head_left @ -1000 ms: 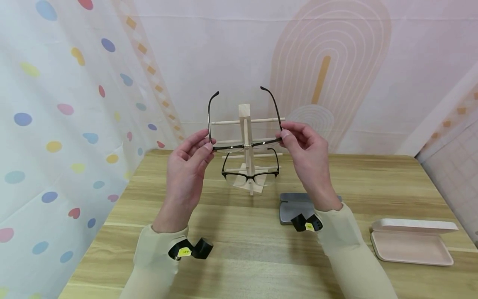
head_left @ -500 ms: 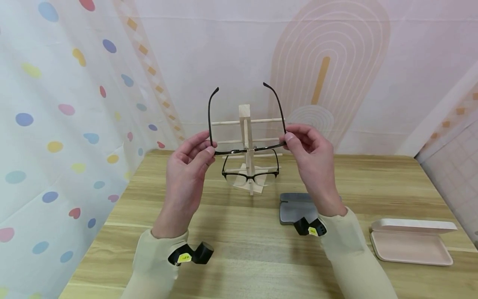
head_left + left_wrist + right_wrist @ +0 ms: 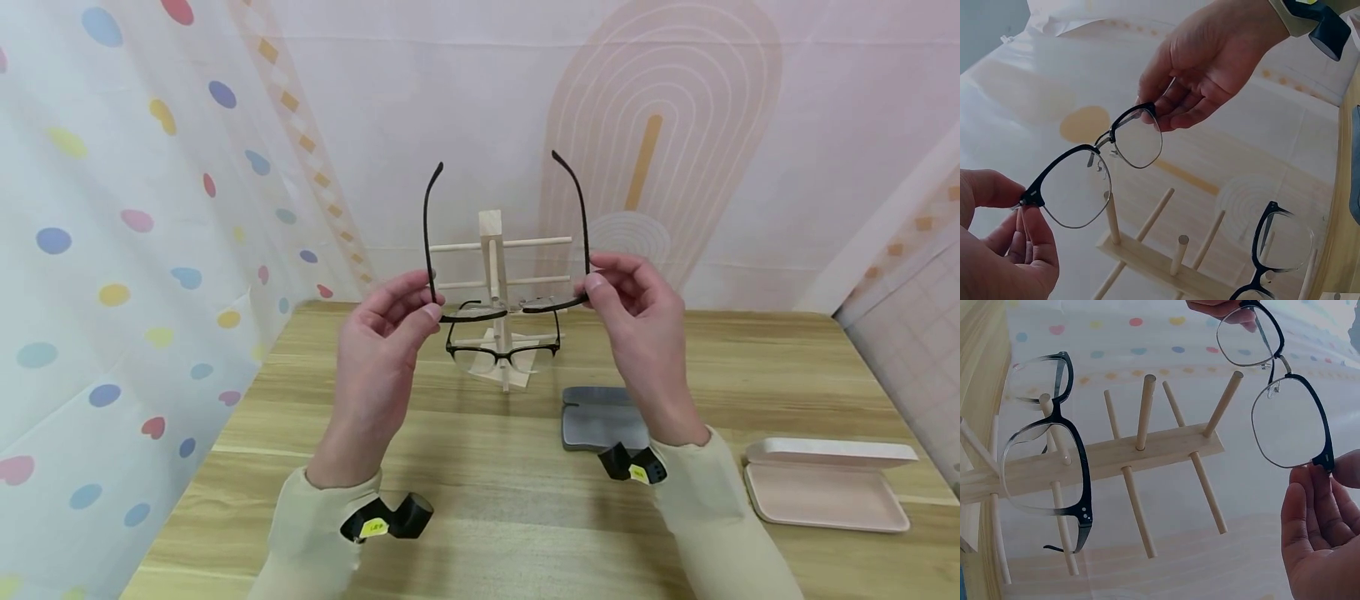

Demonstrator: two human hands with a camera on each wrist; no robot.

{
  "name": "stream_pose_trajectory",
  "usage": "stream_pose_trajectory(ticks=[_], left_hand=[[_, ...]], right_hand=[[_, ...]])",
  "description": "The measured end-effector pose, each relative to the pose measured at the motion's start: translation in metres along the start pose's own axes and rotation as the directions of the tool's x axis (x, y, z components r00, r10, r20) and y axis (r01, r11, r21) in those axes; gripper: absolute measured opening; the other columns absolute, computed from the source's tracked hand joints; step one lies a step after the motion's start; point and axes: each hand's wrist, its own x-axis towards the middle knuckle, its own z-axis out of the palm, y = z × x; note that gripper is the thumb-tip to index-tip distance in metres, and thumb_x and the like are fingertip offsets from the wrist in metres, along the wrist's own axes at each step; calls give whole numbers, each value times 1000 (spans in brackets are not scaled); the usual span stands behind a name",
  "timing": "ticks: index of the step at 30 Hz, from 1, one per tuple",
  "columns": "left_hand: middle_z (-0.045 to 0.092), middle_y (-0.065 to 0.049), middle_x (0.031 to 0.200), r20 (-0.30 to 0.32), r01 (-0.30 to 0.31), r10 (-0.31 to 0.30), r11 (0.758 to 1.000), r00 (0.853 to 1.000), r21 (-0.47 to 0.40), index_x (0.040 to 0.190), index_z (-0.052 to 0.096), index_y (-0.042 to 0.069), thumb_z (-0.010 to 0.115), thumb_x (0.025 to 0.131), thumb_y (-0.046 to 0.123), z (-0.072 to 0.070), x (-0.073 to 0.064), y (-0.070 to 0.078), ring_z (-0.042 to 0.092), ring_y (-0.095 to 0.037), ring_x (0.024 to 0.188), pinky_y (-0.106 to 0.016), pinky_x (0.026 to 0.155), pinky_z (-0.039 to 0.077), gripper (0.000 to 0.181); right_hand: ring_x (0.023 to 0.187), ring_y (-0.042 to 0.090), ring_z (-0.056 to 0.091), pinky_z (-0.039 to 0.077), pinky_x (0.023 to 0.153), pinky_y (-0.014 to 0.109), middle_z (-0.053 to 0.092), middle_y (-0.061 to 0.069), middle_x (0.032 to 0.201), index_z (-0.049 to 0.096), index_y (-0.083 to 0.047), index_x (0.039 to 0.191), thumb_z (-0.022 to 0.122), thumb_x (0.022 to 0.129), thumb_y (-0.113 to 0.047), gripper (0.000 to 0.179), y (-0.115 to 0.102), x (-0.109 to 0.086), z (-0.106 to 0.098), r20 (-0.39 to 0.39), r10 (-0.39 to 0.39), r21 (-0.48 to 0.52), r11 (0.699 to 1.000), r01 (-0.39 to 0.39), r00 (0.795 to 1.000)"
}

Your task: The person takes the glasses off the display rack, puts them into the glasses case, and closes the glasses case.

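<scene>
Between my two hands hangs a pair of black-browed eyeglasses [image 3: 474,317] with thin metal lower rims, its temples unfolded and pointing away. My left hand [image 3: 378,358] pinches the left hinge corner between thumb and fingers. At the right hinge corner, my right hand [image 3: 637,333] pinches the frame the same way. Behind the glasses stands a wooden display stand [image 3: 491,223] with several pegs; in the right wrist view the held pair is apart from the pegs. Lower on the stand rests a second pair of black half-rim glasses [image 3: 503,357].
A grey glasses case [image 3: 600,425] lies open on the wooden table [image 3: 480,508], partly behind my right wrist. Farther right sits an open pink glasses case [image 3: 828,496]. A patterned curtain [image 3: 420,100] hangs behind the table.
Both hands have drawn the held glasses slightly nearer and lower, away from the stand, with the right hand also shifting right. The second pair stays where it was.
</scene>
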Motion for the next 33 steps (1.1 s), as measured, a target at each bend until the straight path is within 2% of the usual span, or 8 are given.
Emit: stream_pose_trajectory(ticks=[5,10,17,22,33], left_hand=[[67,-4,95,16,-9,9,1000,1000,21,118,69,-1,59,91,-17,1,-3,-1,65,-18,94,-22,80,55,32],[67,-6,96,33,-16,16,999,999,28,116,71,1,61,89,-16,3,-6,-1,64,-19,91,-22,80,55,33],[69,-5,94,38,-28,25,996,999,82,115,71,1,63,89,-16,6,-11,-3,65,-18,88,-23,79,56,32],[70,-5,93,43,-28,24,993,999,112,114,72,3,64,89,-16,8,-15,-6,66,-17,86,-22,75,56,32],[69,-7,96,72,-25,14,988,997,155,112,71,4,66,89,-16,10,-25,-13,66,-16,86,-24,77,56,31]], right_hand=[[89,23,67,58,82,28,71,9,96,68,-3,119,65,101,-7,19,-1,-3,-3,-12,-11,1,1000,11,1000],[84,22,66,57,79,27,71,8,94,68,-2,118,66,100,-3,19,-3,-7,-7,-27,-21,-4,1000,21,999],[71,20,62,55,64,25,72,12,92,69,-3,118,66,98,1,20,-7,-15,-13,-42,-44,-17,999,44,998],[70,18,66,59,67,25,70,17,92,68,0,118,66,98,1,20,-12,-21,-18,-37,-62,9,998,62,997],[70,15,70,60,68,23,71,13,91,66,5,118,65,97,5,21,-13,-32,-31,-26,-124,17,992,125,992]])
